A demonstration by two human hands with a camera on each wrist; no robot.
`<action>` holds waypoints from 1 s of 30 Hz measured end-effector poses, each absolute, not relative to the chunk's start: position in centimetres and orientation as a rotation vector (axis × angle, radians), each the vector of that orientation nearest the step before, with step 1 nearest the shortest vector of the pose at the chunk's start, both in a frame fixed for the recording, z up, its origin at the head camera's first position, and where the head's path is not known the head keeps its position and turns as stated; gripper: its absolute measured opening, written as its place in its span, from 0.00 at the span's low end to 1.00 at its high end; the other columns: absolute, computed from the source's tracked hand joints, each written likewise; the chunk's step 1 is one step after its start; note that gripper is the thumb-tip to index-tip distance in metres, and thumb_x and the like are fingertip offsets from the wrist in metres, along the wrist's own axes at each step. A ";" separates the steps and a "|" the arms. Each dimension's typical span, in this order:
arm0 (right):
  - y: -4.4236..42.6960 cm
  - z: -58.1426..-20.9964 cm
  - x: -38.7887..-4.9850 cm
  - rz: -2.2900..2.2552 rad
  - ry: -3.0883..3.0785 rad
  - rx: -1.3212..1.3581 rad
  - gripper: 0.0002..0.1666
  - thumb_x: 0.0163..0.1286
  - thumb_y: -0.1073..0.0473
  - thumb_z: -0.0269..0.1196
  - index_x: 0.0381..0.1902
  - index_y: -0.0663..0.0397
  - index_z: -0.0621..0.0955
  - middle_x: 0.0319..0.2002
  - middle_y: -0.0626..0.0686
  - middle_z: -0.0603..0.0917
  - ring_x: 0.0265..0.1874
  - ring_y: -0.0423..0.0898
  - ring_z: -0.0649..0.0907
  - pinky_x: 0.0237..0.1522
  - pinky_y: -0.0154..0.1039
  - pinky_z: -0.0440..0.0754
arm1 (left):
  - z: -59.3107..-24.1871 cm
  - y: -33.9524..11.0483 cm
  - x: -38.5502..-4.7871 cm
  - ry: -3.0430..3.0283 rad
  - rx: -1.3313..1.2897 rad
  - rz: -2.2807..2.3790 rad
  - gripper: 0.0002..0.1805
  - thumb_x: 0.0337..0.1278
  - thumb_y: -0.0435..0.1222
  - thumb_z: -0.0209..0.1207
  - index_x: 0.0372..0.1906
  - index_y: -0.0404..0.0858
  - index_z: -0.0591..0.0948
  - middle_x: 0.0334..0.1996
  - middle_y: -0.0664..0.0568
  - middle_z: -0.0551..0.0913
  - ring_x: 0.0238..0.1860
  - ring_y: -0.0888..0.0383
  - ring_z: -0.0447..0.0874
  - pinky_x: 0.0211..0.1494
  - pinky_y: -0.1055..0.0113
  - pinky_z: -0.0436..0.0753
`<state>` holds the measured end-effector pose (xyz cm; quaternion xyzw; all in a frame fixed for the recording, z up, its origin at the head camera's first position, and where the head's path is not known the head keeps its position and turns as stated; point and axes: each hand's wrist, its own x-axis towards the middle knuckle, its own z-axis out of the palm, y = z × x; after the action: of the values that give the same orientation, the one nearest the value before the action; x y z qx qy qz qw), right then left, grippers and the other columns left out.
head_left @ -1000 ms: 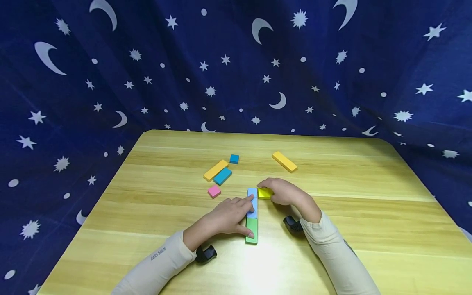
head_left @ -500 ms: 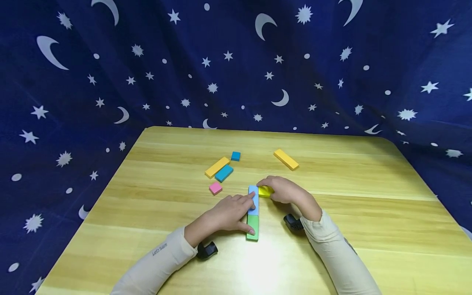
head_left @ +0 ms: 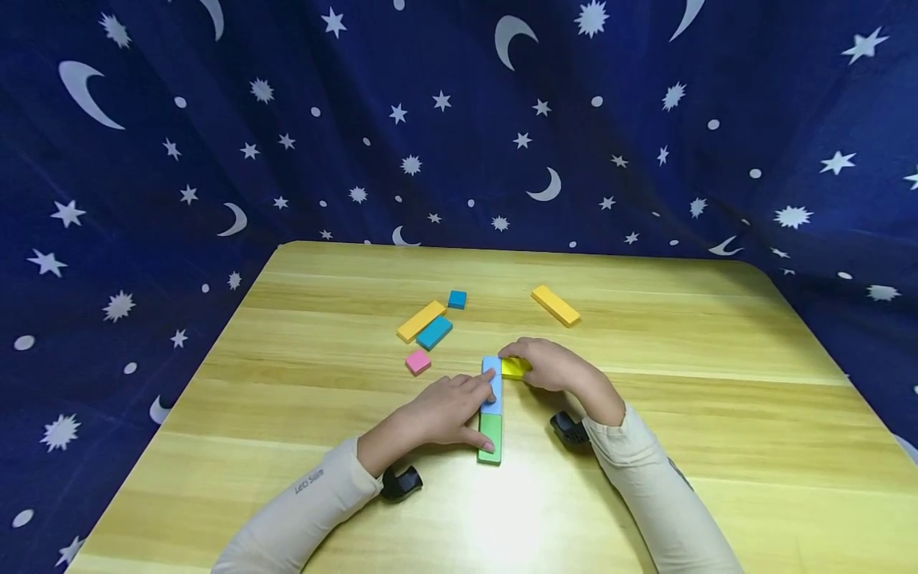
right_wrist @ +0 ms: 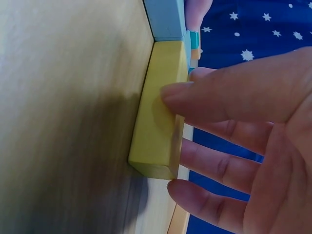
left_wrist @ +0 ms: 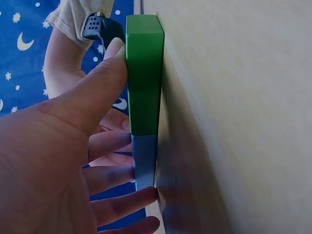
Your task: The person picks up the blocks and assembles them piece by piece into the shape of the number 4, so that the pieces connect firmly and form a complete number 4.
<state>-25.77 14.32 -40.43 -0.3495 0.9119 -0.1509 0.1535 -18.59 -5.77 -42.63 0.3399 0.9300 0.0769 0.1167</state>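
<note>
A light blue block (head_left: 491, 399) and a green block (head_left: 491, 430) lie end to end in one line. Over them spreads my left hand (head_left: 445, 410), its thumb on the green block and its fingertips on the blue one; the left wrist view shows the fingers (left_wrist: 114, 176) extended. A yellow block (head_left: 513, 367) stands out sideways from the blue block's far end, touching it in the right wrist view. My right hand (head_left: 555, 371) holds that yellow block (right_wrist: 158, 112), thumb on its near side and fingers along the top and far side.
Farther left on the wooden table (head_left: 344, 279) lie an orange block (head_left: 421, 321), a darker blue block (head_left: 434, 332), a small blue block (head_left: 457, 300) and a pink block (head_left: 418, 362). Another orange block (head_left: 555, 305) lies beyond my right hand. A starry curtain (head_left: 459, 143) hangs behind.
The head view has tilted slightly, so the table appears higher. Both hands keep the same hold and place on the blocks.
</note>
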 end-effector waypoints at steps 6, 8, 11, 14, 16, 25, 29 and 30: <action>14.1 -40.3 -26.0 -0.419 2.608 -1.005 0.25 0.55 0.73 0.60 0.54 0.61 0.75 0.53 0.60 0.77 0.54 0.57 0.75 0.56 0.51 0.71 | -42.5 -5.9 -18.7 2.720 0.993 0.233 0.37 0.43 0.65 0.55 0.55 0.46 0.69 0.71 0.48 0.53 0.66 0.52 0.61 0.61 0.56 0.68; 14.1 -40.3 -26.0 -0.415 2.607 -1.009 0.25 0.56 0.72 0.60 0.54 0.61 0.75 0.53 0.60 0.77 0.54 0.57 0.75 0.56 0.51 0.71 | -42.5 -5.9 -18.7 2.721 0.993 0.237 0.37 0.43 0.65 0.55 0.55 0.46 0.69 0.71 0.48 0.53 0.66 0.52 0.61 0.61 0.56 0.68; 14.1 -40.3 -26.1 -0.413 2.609 -1.007 0.25 0.56 0.72 0.61 0.54 0.62 0.75 0.53 0.60 0.77 0.54 0.57 0.75 0.56 0.51 0.71 | -42.5 -5.9 -18.7 2.724 0.996 0.243 0.37 0.43 0.65 0.56 0.55 0.46 0.70 0.71 0.48 0.53 0.66 0.52 0.62 0.61 0.56 0.68; 14.1 -40.3 -26.0 -0.410 2.612 -1.010 0.25 0.56 0.71 0.61 0.54 0.62 0.75 0.53 0.60 0.78 0.54 0.57 0.75 0.56 0.51 0.71 | -42.4 -5.9 -18.7 2.723 0.998 0.245 0.37 0.43 0.64 0.56 0.55 0.46 0.70 0.71 0.48 0.54 0.66 0.52 0.62 0.61 0.56 0.68; 14.0 -40.2 -26.0 -0.413 2.614 -1.007 0.25 0.56 0.71 0.62 0.54 0.62 0.75 0.53 0.60 0.78 0.54 0.57 0.75 0.56 0.51 0.71 | -42.4 -5.9 -18.7 2.722 0.995 0.242 0.37 0.43 0.64 0.56 0.55 0.46 0.70 0.71 0.48 0.54 0.66 0.52 0.62 0.61 0.56 0.67; 14.4 -39.8 -26.0 -0.455 2.611 -1.001 0.24 0.59 0.67 0.61 0.55 0.63 0.74 0.51 0.61 0.78 0.52 0.57 0.77 0.53 0.50 0.73 | -42.5 -5.9 -18.6 2.724 0.998 0.246 0.36 0.42 0.64 0.56 0.54 0.46 0.69 0.70 0.48 0.55 0.65 0.52 0.63 0.60 0.57 0.69; 15.3 -39.2 -26.4 -0.546 2.630 -0.958 0.24 0.63 0.64 0.57 0.57 0.65 0.71 0.53 0.64 0.76 0.51 0.59 0.76 0.52 0.52 0.73 | -42.6 -5.8 -18.7 2.721 0.995 0.255 0.36 0.42 0.64 0.56 0.53 0.46 0.69 0.70 0.48 0.55 0.65 0.52 0.63 0.60 0.57 0.69; 15.5 -39.1 -26.6 -0.556 2.638 -0.950 0.24 0.64 0.64 0.57 0.58 0.66 0.71 0.54 0.65 0.75 0.52 0.60 0.76 0.52 0.53 0.72 | -42.6 -5.9 -18.6 2.721 0.989 0.256 0.36 0.42 0.65 0.56 0.53 0.46 0.69 0.70 0.48 0.54 0.65 0.52 0.63 0.60 0.57 0.69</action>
<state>-26.61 15.48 -39.08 -0.3289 0.9137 -0.1924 0.1411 -18.64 -5.88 -42.55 0.3380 0.9297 0.0874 0.1170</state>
